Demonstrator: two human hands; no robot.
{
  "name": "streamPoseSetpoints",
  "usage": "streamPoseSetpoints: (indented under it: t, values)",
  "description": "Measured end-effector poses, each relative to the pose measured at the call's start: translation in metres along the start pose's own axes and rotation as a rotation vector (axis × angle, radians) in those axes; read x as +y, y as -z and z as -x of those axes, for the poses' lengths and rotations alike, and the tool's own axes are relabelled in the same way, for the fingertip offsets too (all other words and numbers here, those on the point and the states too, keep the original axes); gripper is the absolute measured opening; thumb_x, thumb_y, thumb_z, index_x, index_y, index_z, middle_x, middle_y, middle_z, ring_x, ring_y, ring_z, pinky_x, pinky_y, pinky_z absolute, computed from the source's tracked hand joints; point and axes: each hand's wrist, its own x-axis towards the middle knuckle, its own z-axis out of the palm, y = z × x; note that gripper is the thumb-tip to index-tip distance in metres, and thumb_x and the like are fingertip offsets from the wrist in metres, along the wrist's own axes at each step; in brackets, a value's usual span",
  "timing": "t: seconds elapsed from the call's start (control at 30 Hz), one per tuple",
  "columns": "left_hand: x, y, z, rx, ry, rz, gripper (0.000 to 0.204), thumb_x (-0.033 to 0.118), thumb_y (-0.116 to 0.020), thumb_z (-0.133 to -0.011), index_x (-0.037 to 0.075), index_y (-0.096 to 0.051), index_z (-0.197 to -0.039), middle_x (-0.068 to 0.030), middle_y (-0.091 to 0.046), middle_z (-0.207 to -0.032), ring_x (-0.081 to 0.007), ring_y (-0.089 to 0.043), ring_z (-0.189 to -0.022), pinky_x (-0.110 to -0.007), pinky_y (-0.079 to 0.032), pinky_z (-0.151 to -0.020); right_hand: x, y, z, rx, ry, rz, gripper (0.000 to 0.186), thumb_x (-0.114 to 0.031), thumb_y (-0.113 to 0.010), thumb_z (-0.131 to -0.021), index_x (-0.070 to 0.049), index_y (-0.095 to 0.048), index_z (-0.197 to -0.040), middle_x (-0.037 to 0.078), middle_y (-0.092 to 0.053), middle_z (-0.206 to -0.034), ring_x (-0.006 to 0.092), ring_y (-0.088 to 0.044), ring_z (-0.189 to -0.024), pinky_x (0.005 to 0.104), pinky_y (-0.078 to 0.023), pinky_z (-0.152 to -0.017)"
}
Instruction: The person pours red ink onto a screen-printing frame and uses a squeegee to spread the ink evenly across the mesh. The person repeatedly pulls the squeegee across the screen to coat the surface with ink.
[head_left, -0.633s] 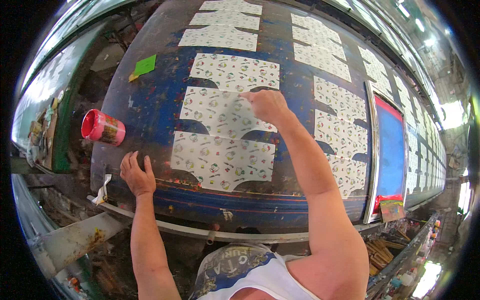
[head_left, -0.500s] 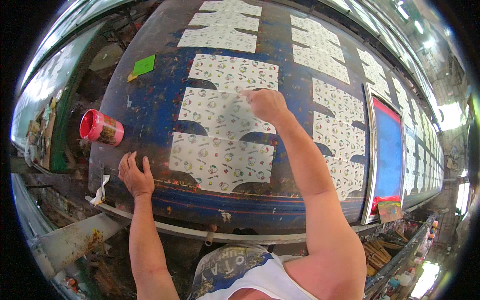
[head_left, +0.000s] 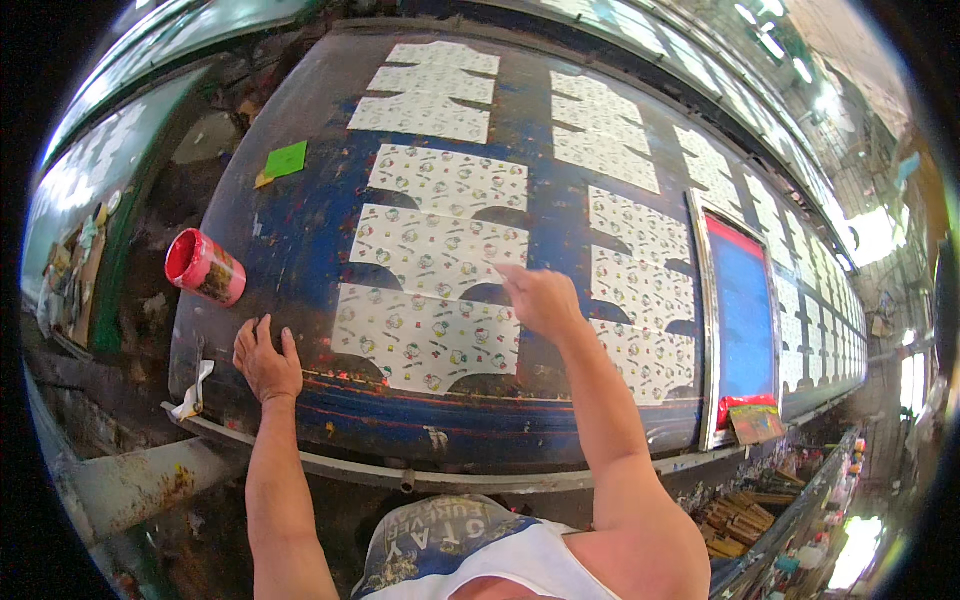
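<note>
My left hand (head_left: 268,360) rests on the dark, paint-stained table near its left front corner, fingers spread and holding nothing. A pink paint tub (head_left: 207,268) with red inside its mouth lies tilted just beyond it. Above the right edge of the middle printed fabric panel (head_left: 435,240), my right hand (head_left: 545,302) points with its index finger out and the others curled. Nothing shows in it, and I cannot tell whether the fingertip touches. White panels with small coloured cartoon prints and curved cut-outs adjoin it, including the nearest fabric panel (head_left: 425,340).
A framed printing screen (head_left: 745,320), blue with red paint at its ends, lies at the right over more printed panels. A green card (head_left: 286,159) is at the far left. A metal rail (head_left: 480,482) runs along the front; wooden sticks (head_left: 745,520) lie in a trough below right.
My right hand has come nearer to me, from the upper seam of the panels to the lower one. The left hand stays on the table. The whole view has shifted slightly.
</note>
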Motion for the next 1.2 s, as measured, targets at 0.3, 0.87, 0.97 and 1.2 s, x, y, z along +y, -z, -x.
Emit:
streamPoseSetpoints:
  t: [0.3,0.87,0.97,1.2]
  values:
    - [0.002,0.011,0.000,-0.043,-0.002,0.045,0.049,0.039,-0.067,-0.110,0.013,-0.062,-0.152,-0.0139,-0.054,-0.154,-0.0367,-0.045,-0.151,-0.058,-0.036,-0.124,-0.020,0.087,0.248,0.270,-0.368,0.056,0.030,-0.020,-0.077,-0.100,-0.022,-0.081,-0.130,0.015,-0.081,-0.090,0.0422,-0.077,-0.084,0.0521,-0.060,-0.075]
    - [-0.030,0.003,-0.017,-0.108,0.091,0.380,0.036,0.029,-0.080,-0.101,0.009,-0.077,-0.132,-0.0085,-0.075,-0.135,-0.0343,-0.063,-0.138,-0.055,-0.046,-0.119,-0.150,0.081,0.480,0.365,-0.598,0.119,0.025,-0.015,-0.078,-0.099,-0.016,-0.082,-0.124,0.017,-0.082,-0.097,0.0408,-0.078,-0.083,0.0494,-0.061,-0.074]
    - [-0.017,0.022,-0.017,0.133,-0.147,0.769,0.023,0.019,-0.077,-0.104,0.009,-0.081,-0.125,-0.0107,-0.083,-0.107,-0.0258,-0.079,-0.099,-0.045,-0.061,-0.091,-0.142,0.086,0.490,0.474,-0.534,0.092,0.026,-0.011,-0.077,-0.100,-0.014,-0.081,-0.125,0.016,-0.082,-0.101,0.0398,-0.078,-0.085,0.0482,-0.062,-0.075]
    - [0.127,0.130,0.077,-0.055,-0.395,1.112,0.020,0.019,-0.071,-0.110,0.003,-0.081,-0.116,-0.0152,-0.079,-0.089,-0.0228,-0.077,-0.080,-0.040,-0.058,-0.073,-0.096,0.132,0.541,0.559,-0.519,0.154,0.035,0.003,-0.070,-0.097,-0.011,-0.081,-0.127,0.013,-0.077,-0.114,0.0377,-0.077,-0.097,0.0448,-0.063,-0.082]
